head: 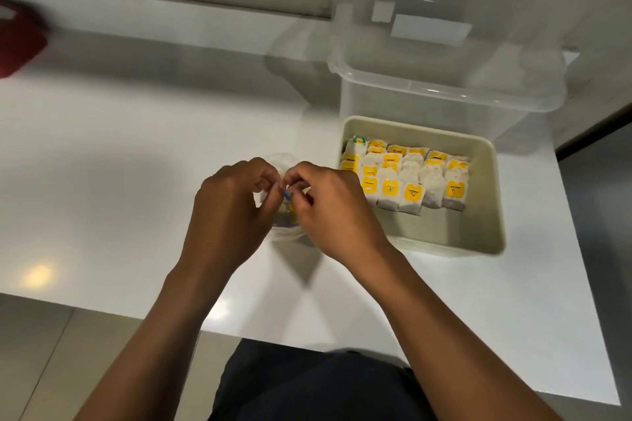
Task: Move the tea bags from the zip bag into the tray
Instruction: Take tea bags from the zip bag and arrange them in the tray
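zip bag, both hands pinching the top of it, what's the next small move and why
Probably pull the two sides of the mouth apart. The left hand and right hand each pinch the top of the zip bag, while the tray beside it already holds rows of tea bags, so the bag likely needs opening to take more out.

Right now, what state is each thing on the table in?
zip bag: on the table, its top pinched by both hands; open or sealed, cannot tell.
left hand: pinching the bag's top.
right hand: pinching the bag's top.
tray: upright, partly filled.
tea bags: lined up in rows in the tray.
clear plastic bin: upright behind the tray.
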A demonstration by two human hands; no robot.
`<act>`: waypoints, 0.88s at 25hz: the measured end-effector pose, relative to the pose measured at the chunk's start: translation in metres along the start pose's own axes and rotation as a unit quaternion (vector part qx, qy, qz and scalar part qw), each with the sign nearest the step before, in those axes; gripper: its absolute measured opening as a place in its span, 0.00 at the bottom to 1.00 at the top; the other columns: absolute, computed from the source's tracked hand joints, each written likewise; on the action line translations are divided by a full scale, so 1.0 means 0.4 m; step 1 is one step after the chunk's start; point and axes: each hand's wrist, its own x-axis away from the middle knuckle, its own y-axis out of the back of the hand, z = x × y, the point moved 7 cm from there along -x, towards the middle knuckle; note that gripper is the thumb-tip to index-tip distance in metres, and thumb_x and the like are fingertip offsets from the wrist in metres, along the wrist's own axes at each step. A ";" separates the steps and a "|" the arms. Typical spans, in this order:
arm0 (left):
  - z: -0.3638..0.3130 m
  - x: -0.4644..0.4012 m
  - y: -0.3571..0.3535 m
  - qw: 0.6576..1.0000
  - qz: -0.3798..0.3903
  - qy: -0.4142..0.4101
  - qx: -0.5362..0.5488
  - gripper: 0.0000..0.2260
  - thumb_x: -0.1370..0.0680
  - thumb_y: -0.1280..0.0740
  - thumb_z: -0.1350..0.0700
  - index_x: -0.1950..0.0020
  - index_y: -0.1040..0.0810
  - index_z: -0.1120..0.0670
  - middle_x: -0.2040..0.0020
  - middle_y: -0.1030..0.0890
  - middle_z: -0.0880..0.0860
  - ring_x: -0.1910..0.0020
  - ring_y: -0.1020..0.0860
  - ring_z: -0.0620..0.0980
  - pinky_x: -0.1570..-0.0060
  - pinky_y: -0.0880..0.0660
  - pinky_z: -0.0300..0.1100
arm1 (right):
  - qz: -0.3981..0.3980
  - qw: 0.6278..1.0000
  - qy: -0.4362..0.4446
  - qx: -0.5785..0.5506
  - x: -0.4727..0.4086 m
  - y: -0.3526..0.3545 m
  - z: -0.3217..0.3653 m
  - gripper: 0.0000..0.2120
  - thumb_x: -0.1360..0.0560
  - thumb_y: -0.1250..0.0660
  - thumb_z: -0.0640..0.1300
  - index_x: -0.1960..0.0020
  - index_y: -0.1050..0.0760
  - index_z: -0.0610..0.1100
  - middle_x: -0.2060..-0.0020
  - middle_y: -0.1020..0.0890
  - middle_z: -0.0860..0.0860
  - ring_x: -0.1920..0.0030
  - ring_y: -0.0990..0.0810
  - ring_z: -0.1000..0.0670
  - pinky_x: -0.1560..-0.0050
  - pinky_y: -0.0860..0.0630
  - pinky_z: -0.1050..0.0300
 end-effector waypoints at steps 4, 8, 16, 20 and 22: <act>0.064 -0.008 0.009 0.997 0.063 -0.055 0.001 0.05 0.25 0.29 0.62 0.55 0.19 0.52 0.65 0.20 0.46 0.72 0.30 0.44 0.68 0.30 0.41 | -0.049 0.998 -0.005 0.023 -0.007 -0.034 0.089 0.07 0.26 0.36 0.37 0.53 0.20 0.44 0.61 0.16 0.49 0.60 0.19 0.45 0.57 0.24 0.54; 0.115 0.002 -0.087 0.975 0.200 -0.067 -0.072 0.11 0.25 0.36 0.66 0.54 0.19 0.51 0.62 0.19 0.51 0.67 0.24 0.53 0.68 0.32 0.41 | 0.061 0.987 -0.088 0.123 -0.025 -0.119 0.054 0.10 0.25 0.37 0.37 0.45 0.21 0.43 0.50 0.16 0.47 0.48 0.20 0.44 0.50 0.28 0.55; 0.143 0.035 -0.177 0.902 0.375 -0.058 -0.205 0.11 0.23 0.40 0.63 0.48 0.19 0.54 0.49 0.19 0.55 0.51 0.20 0.55 0.60 0.32 0.42 | 0.169 0.932 -0.119 0.298 -0.069 -0.254 -0.040 0.19 0.25 0.34 0.44 0.35 0.25 0.44 0.36 0.22 0.45 0.33 0.27 0.43 0.33 0.34 0.52; 0.161 0.021 -0.177 0.907 0.371 -0.020 -0.196 0.11 0.24 0.41 0.64 0.49 0.21 0.55 0.50 0.20 0.54 0.51 0.20 0.56 0.62 0.32 0.42 | 0.175 0.924 -0.138 0.311 -0.071 -0.276 -0.043 0.14 0.27 0.32 0.45 0.42 0.22 0.44 0.42 0.20 0.45 0.37 0.26 0.42 0.35 0.32 0.52; 0.163 0.015 -0.168 0.924 0.341 0.001 -0.171 0.11 0.25 0.41 0.65 0.49 0.22 0.54 0.51 0.19 0.53 0.53 0.20 0.56 0.63 0.32 0.42 | 0.125 0.930 -0.128 0.321 -0.080 -0.276 -0.033 0.08 0.35 0.27 0.44 0.56 0.18 0.45 0.56 0.16 0.46 0.50 0.18 0.44 0.47 0.25 0.54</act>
